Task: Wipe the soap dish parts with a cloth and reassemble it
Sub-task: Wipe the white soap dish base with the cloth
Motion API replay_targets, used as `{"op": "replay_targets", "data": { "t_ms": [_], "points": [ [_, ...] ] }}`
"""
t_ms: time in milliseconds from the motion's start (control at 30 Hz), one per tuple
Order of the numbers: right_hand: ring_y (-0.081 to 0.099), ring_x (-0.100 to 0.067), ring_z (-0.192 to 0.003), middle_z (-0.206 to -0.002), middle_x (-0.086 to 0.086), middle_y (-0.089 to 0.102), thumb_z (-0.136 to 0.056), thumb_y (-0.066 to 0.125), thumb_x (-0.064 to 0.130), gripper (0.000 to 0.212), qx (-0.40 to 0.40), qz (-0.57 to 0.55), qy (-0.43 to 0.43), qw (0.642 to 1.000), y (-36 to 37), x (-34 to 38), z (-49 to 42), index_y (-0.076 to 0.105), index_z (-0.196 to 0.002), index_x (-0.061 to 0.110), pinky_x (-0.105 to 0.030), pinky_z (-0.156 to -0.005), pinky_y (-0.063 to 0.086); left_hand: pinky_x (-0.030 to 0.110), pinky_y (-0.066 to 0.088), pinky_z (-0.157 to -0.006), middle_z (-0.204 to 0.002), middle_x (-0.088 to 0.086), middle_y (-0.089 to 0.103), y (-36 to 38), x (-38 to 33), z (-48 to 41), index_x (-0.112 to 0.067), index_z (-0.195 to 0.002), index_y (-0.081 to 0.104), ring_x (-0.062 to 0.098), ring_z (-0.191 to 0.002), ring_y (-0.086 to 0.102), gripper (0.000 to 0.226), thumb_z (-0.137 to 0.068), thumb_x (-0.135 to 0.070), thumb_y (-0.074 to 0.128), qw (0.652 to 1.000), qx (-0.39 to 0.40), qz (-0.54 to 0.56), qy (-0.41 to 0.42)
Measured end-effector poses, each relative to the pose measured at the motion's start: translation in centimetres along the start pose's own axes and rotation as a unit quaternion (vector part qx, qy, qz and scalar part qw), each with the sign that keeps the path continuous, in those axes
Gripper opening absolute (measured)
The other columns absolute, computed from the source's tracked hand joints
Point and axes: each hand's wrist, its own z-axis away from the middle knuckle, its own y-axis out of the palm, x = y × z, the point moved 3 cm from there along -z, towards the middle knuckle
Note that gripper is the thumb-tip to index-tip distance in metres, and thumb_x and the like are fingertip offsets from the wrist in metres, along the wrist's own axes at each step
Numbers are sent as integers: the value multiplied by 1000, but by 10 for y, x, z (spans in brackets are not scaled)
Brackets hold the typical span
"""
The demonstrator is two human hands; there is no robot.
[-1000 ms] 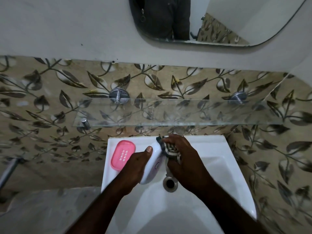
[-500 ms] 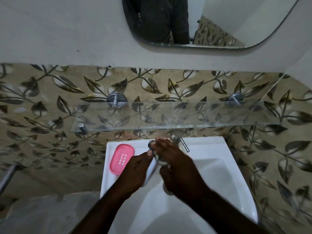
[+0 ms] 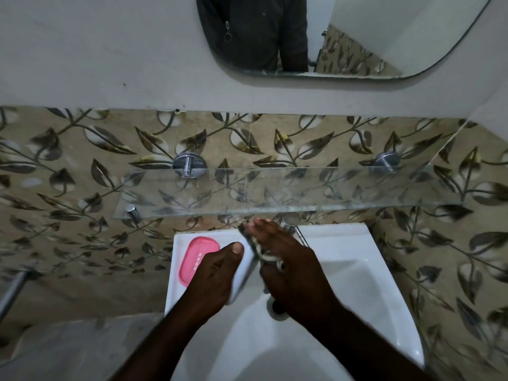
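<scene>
My left hand grips the white soap dish base on edge over the white sink, thumb on top. My right hand presses a dark-and-light patterned cloth against the base's inner side, fingers stretched toward its far end. The pink perforated drain insert lies flat on the sink's left ledge, partly hidden by my left hand.
A glass shelf on chrome pegs juts out just above my hands. The tap sits behind my right hand, and the drain is below it. A mirror hangs above. A metal bar sticks out at the left.
My right hand has slid the cloth along the white base toward its far end. The view has tilted slightly; my left hand keeps its grip.
</scene>
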Motion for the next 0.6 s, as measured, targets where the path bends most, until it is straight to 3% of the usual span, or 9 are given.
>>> {"op": "replay_targets", "data": {
  "t_ms": [100,167,233,267,333,400,433,500,600],
  "points": [
    [54,21,-104,-115,26,60,-72,58,-9,66,-26,-72,131,988,-8,-15,-6,59,-123,34,0,-86,39,12,42,-60,-69,-8,68,1,3,4,-20,-76,74,-1,-62,57,48,-89,-57,46,1000,3,17,-25],
    [52,20,-109,-121,20,59,-73,58,-6,60,-14,-45,102,994,-7,-10,-4,62,-124,27,-7,-96,42,13,44,-68,-76,-10,72,1,4,3,-21,-80,74,-1,-71,61,50,-89,-60,43,999,10,1,-47],
    [48,1,-126,-132,9,56,-74,56,-1,55,0,15,17,1000,0,4,0,63,-126,17,-20,-113,31,20,47,-77,-87,-6,73,2,1,2,-21,-86,71,7,-85,64,44,-84,-55,43,998,7,2,-58],
    [46,-6,-131,-136,5,56,-75,56,0,54,6,37,-14,999,2,8,0,63,-127,15,-23,-115,28,23,48,-78,-87,-1,74,3,-2,2,-17,-87,71,12,-85,65,46,-87,-53,44,999,2,14,-46],
    [48,0,-127,-134,10,56,-73,58,-3,57,-4,21,-22,1000,-1,8,-6,62,-126,17,-19,-113,29,30,47,-73,-79,9,71,2,-4,3,-7,-80,71,19,-75,62,59,-89,-61,49,999,-18,36,-29],
    [62,11,-99,-117,28,63,-73,58,-9,64,-3,-65,77,995,-8,2,-12,63,-122,31,-22,-94,49,30,43,-66,-70,6,65,1,-6,5,-17,-72,70,16,-68,56,53,-82,-63,47,997,-43,54,-41],
    [69,6,-73,-99,29,70,-74,56,-9,65,14,-129,151,980,-9,-3,-14,64,-118,39,-30,-72,58,26,45,-64,-67,-3,66,1,-7,5,-23,-69,73,12,-65,58,47,-83,-59,45,997,-43,54,-41],
    [62,-12,-40,-67,6,73,-73,55,0,63,53,-218,255,940,-6,-16,-13,65,-118,43,-27,-38,50,21,50,-67,-70,-10,73,2,-7,3,-37,-75,75,3,-65,64,32,-89,-52,51,996,-35,74,-45],
    [59,-5,-43,-61,12,70,-64,55,12,65,47,-228,272,934,-3,-26,-11,64,-122,39,-18,-41,45,41,52,-82,-86,6,77,1,-5,2,-32,-86,78,21,-84,72,33,-72,-52,55,983,-58,151,-85]
  ]
}}
